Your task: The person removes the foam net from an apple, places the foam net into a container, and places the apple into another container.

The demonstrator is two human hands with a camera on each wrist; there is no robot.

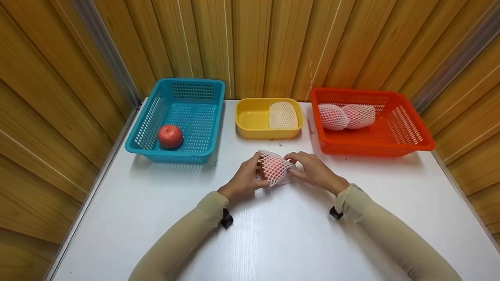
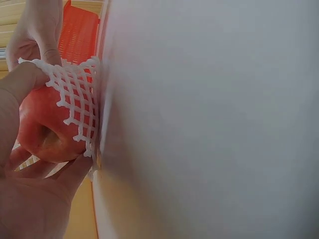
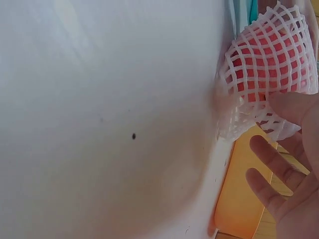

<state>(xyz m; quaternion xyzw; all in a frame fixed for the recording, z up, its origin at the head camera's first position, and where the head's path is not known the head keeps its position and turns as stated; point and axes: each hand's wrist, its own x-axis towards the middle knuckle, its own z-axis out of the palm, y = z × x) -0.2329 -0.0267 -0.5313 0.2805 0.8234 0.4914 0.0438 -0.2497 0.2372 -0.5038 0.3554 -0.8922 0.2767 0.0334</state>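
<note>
A red apple (image 2: 47, 122) sits inside a white foam net sleeve (image 1: 275, 168), its dimpled end bare on the left. My left hand (image 1: 244, 175) grips the apple from the left, thumb and fingers spread around it and the net's edge. From the other side my right hand (image 1: 314, 171) pinches the gathered end of the net between thumb and index finger. In the right wrist view the other fingers (image 3: 279, 162) of that hand stand apart from the net. Both hands are low over the white table, in front of the yellow box.
A blue basket (image 1: 211, 144) at back left holds one bare apple (image 1: 170, 136). The yellow box (image 1: 269, 134) at the back middle holds white foam nets (image 1: 283, 115). In the red basket (image 1: 375, 149) at back right lie two netted apples (image 1: 347, 116). Wood-patterned walls (image 1: 269, 47) enclose the table.
</note>
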